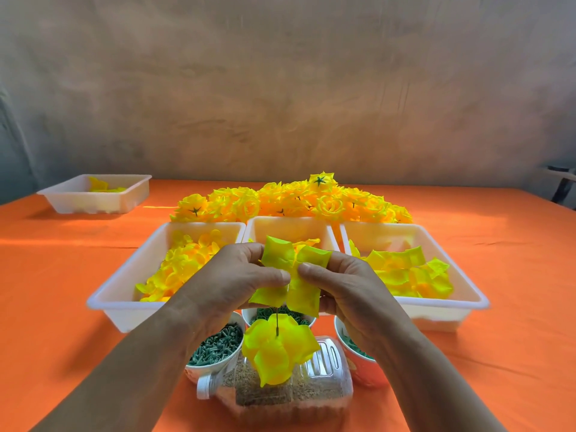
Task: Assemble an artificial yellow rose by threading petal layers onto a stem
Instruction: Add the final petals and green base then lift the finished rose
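While both hands pinch it, the petal layer point(293, 260) hangs in front of the middle tray: thin matte yellow fabric, squarish lobes, curled edges. Left hand point(230, 275) and right hand point(346, 285) each clamp it thumb-to-finger near the centre. A thin dark stem point(276, 324) drops into a cupped petal cluster point(280, 350) (already threaded). Below: a clear ribbed jar point(325, 377) lying on its side, white trays point(124, 313), orange cloth point(78, 275).

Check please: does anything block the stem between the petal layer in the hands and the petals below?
Nothing visible does. The stem runs bare from the held petal layer down to the lower petals. The left hand and right hand pinch that layer higher up.
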A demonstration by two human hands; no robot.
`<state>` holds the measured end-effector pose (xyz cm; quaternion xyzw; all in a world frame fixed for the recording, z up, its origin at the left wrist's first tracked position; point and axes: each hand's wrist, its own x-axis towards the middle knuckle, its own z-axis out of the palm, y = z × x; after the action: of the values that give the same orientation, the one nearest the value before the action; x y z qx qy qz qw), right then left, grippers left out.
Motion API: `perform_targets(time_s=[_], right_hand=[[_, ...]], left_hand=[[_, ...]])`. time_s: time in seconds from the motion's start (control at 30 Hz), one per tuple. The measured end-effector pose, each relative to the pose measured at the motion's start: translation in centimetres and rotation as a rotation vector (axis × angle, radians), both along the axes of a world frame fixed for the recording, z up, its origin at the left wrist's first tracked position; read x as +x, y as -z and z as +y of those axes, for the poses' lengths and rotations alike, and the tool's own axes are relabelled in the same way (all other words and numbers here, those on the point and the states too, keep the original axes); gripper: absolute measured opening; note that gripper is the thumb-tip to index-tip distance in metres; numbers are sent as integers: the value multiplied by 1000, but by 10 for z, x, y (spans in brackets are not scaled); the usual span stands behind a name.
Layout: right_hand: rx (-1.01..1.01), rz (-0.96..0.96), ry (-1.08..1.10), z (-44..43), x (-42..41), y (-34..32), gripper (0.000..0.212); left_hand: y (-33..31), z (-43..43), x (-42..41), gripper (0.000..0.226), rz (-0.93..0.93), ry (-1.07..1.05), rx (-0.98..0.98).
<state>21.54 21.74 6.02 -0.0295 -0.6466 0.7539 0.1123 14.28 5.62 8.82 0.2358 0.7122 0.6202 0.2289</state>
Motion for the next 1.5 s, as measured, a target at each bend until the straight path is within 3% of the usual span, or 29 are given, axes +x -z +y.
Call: perform_targets(time_s=[0.33, 0.53, 0.8, 1.5], right_hand=[[49, -43, 3, -16, 2, 5, 19], [21, -91, -16, -21, 2, 10, 16], [18, -108, -28, -19, 3, 12, 19], [2, -132, -7, -16, 0, 23, 22]], left_hand=[[5, -20, -3, 23, -25, -5, 17], [10, -23, 1, 39, -57, -25, -18], [17, -21, -1, 24, -80, -19, -43], [24, -15, -7, 26, -121, 9, -4]])
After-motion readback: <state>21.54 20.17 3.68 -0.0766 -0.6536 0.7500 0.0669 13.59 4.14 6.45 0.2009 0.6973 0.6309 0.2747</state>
